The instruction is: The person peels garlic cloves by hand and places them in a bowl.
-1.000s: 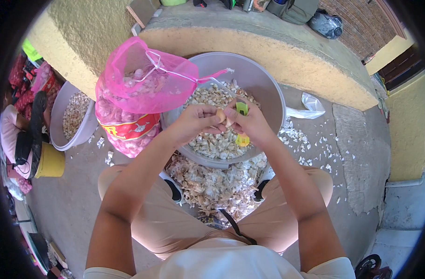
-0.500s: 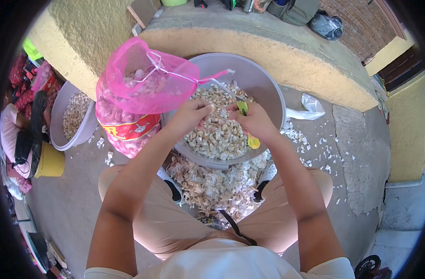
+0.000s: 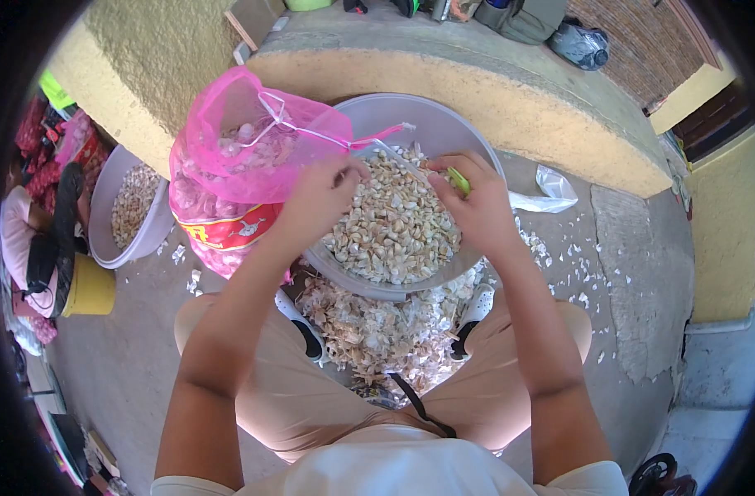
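My right hand (image 3: pixel 481 202) is closed around a knife with a yellow-green handle (image 3: pixel 458 180), above the right side of a grey tub (image 3: pixel 475 136). Its blade is hard to make out. Loose garlic cloves (image 3: pixel 394 231) fill much of the tub. Over the tub's left side, my left hand (image 3: pixel 328 190) is curled with the fingertips together; what they hold, if anything, does not show. Beside that hand stands a pink mesh bag (image 3: pixel 220 182) of garlic bulbs, its open top and white string (image 3: pixel 282 116) draped over the tub's rim.
Papery garlic skins (image 3: pixel 377 331) are heaped between my feet, with more scraps on the floor to the right. A second tub of cloves (image 3: pixel 105 240), a yellow bucket (image 3: pixel 90 285) and another seated person (image 3: pixel 30 240) are at left. A low concrete ledge (image 3: pixel 477 107) curves behind the tub.
My hands have moved apart: the left went left toward the mesh bag, the right shifted right. The knife has turned in my right hand, so less of its handle shows.
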Motion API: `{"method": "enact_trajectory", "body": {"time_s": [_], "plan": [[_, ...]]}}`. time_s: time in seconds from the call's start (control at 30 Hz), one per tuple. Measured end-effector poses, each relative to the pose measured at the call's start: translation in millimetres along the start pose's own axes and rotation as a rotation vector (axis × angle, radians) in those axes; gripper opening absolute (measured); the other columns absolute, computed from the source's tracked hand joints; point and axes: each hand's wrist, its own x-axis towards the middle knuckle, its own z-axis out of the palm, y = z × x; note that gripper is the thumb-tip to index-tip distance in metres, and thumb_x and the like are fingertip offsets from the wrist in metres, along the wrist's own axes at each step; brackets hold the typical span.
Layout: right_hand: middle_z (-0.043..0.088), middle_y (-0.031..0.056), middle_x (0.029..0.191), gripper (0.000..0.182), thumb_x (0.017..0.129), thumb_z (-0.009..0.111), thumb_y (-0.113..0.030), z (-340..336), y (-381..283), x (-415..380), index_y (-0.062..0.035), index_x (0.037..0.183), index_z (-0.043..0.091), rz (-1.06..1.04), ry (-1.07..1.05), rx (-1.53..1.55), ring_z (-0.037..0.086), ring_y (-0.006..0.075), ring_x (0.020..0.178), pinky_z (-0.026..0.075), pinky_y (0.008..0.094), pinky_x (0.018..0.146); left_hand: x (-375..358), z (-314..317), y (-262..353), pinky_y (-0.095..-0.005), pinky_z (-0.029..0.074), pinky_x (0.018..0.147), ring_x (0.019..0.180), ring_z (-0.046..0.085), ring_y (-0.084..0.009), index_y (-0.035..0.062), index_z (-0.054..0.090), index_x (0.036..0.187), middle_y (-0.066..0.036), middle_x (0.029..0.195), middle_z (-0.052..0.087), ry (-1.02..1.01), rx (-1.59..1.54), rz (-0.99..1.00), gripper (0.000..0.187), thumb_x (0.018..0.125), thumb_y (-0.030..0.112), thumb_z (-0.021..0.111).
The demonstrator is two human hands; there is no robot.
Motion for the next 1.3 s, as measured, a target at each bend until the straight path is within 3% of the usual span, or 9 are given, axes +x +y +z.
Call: {"method": "enact_trajectory", "body": {"time_s": [0.17,0.23,0.33,0.5,0.8,0.97,1.13,1.23,1.3], "plan": [[0.059,0.0102,0.08,0.007,0.076,0.059,-0.006,-27,-16,-7,-0.0026,0.083,0.059,-0.148,0.159,-0.016,0.058,0.0241,0.072,0.045,0.0294,0.063,2,-75,12,-0.0249,0.043,0.062,0.072,0.055,-0.0169,0.0034,0.056,0.087,-0.009,0.079,0.057,0.462,0.087,0.314,0.013,0.078,0.001,0.047],[0.059,0.0096,0.077,0.006,0.077,0.058,-0.004,-40,-22,-9,-0.0021,0.082,0.059,-0.163,0.217,-0.021,0.058,0.0207,0.068,0.045,0.0276,0.061,3,-102,5,-0.0265,0.044,0.065,0.074,0.057,-0.0179,0.0021,0.057,0.087,-0.01,0.08,0.058,0.535,0.012,0.146,0.014,0.078,0.003,0.046],[0.059,0.0086,0.073,0.005,0.078,0.058,-0.003,-51,-25,-10,-0.0015,0.082,0.059,-0.112,0.265,0.002,0.058,0.0165,0.066,0.044,0.0258,0.059,14,-134,-33,-0.0293,0.045,0.068,0.076,0.058,-0.0189,0.0006,0.059,0.087,-0.012,0.082,0.061,0.489,0.362,0.081,0.019,0.079,0.007,0.044],[0.06,0.0078,0.072,0.006,0.079,0.058,-0.005,-51,-24,-7,-0.0013,0.083,0.06,0.018,0.265,0.049,0.058,0.0146,0.064,0.043,0.0245,0.059,42,-143,-79,-0.0319,0.044,0.073,0.081,0.059,-0.0222,-0.0005,0.06,0.091,-0.015,0.085,0.061,0.326,0.281,-0.025,0.024,0.078,0.011,0.044],[0.058,0.0059,0.069,0.01,0.082,0.055,-0.007,-41,-18,-2,0.0,0.087,0.059,-0.076,0.142,-0.065,0.053,0.0095,0.062,0.04,0.0214,0.056,108,-152,-155,-0.0325,0.043,0.076,0.084,0.058,-0.0237,-0.0009,0.06,0.094,-0.014,0.088,0.062,-0.041,0.406,-0.277,0.031,0.076,0.023,0.055],[0.058,0.0096,0.071,0.006,0.076,0.058,-0.003,-41,-17,2,-0.0015,0.083,0.059,-0.069,0.133,-0.052,0.056,0.0194,0.06,0.043,0.0263,0.055,100,-154,-152,-0.0359,0.042,0.083,0.093,0.057,-0.0282,-0.0002,0.06,0.097,-0.018,0.096,0.06,-0.146,0.863,-0.475,0.037,0.074,0.028,0.055],[0.057,0.0098,0.069,0.006,0.076,0.058,-0.002,-37,-15,3,-0.0017,0.082,0.059,-0.041,0.101,-0.032,0.056,0.0199,0.059,0.043,0.0265,0.055,98,-187,-335,-0.0336,0.045,0.078,0.092,0.058,-0.0256,0.0089,0.058,0.103,-0.014,0.102,0.059,-0.358,0.947,-0.43,0.041,0.068,0.032,0.059],[0.057,0.0101,0.07,0.006,0.076,0.058,-0.001,-36,-19,4,-0.0016,0.082,0.058,-0.017,0.048,-0.025,0.056,0.0206,0.06,0.043,0.027,0.056,79,-151,-222,-0.0343,0.04,0.088,0.097,0.056,-0.0297,0.0062,0.061,0.099,-0.019,0.101,0.058,-0.416,1.153,-0.46,0.035,0.073,0.026,0.048],[0.057,0.0104,0.071,0.007,0.075,0.058,-0.001,-35,-20,6,-0.0015,0.082,0.058,-0.066,0.037,-0.033,0.057,0.0214,0.061,0.044,0.0274,0.056,74,-143,-243,-0.0364,0.04,0.088,0.098,0.055,-0.0291,0.007,0.062,0.099,-0.018,0.105,0.057,-0.273,1.131,-0.4,0.038,0.073,0.031,0.047]]}}
